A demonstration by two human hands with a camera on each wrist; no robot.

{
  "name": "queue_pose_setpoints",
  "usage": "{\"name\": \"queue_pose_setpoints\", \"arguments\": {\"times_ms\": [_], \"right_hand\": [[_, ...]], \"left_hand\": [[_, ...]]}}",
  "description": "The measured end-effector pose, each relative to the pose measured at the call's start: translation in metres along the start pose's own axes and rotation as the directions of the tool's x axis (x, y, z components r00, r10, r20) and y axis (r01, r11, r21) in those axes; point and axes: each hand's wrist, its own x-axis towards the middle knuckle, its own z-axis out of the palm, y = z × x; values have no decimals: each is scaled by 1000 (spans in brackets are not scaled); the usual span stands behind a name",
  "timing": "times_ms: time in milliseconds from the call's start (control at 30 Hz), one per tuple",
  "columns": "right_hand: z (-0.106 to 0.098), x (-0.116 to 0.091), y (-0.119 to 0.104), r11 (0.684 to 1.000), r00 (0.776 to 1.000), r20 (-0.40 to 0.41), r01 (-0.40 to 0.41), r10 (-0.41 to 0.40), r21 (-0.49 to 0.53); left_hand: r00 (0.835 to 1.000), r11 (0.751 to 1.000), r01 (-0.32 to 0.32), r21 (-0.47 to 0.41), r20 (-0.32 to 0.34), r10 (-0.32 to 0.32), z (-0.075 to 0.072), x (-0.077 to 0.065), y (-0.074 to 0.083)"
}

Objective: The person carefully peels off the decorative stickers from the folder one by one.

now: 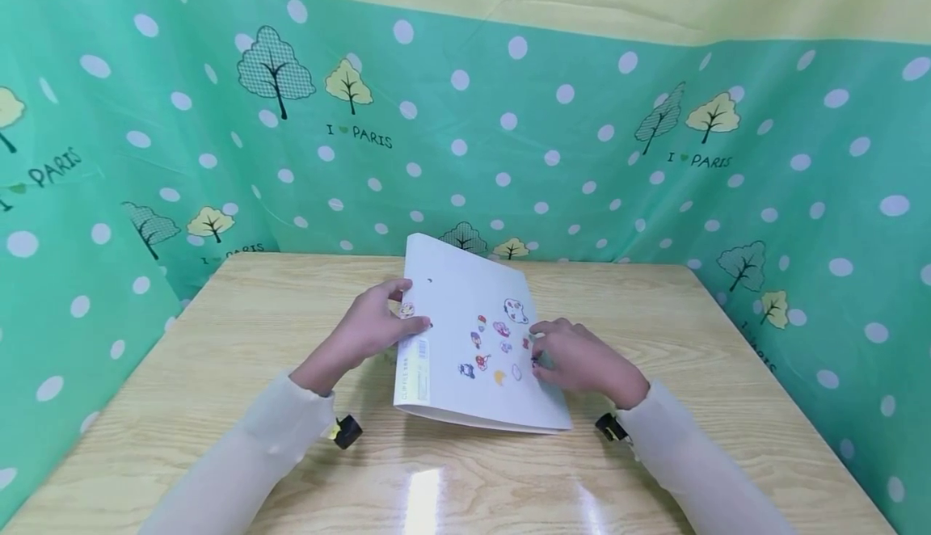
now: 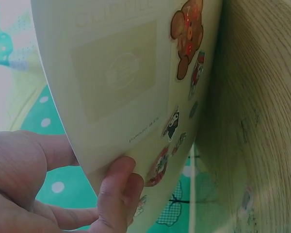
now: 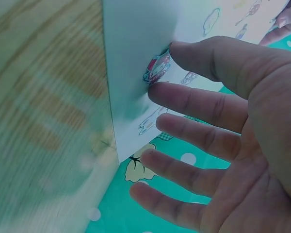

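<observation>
A white clip file folder [image 1: 465, 292] with several cartoon stickers on its cover stands tilted above the table. My left hand [image 1: 374, 321] grips its spine side, thumb on the front and fingers behind. From the left wrist view, the back of the folder [image 2: 102, 121] shows more stickers, among them a brown bear sticker [image 2: 187, 36]. At the cover's right side, my right hand [image 1: 582, 361] holds a small colourful sticker [image 3: 157, 68] between thumb and index fingertips, against or very near the cover. The other right fingers are spread. How firmly the sticker sits on the cover cannot be told.
The wooden table [image 1: 240, 317] carries the work. A green dotted cloth [image 1: 436, 123] with printed trees hangs behind and on both sides. Dark wrist cameras [image 1: 347, 431] hang below the sleeves near the tabletop.
</observation>
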Motion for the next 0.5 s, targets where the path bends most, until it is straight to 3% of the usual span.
{"name": "queue_pose_setpoints", "arguments": {"times_ms": [500], "right_hand": [[0,0,-6,998,998,-52,24,-27,-58]], "left_hand": [[1000,998,15,-66,22,-14,-2,-2,4]]}}
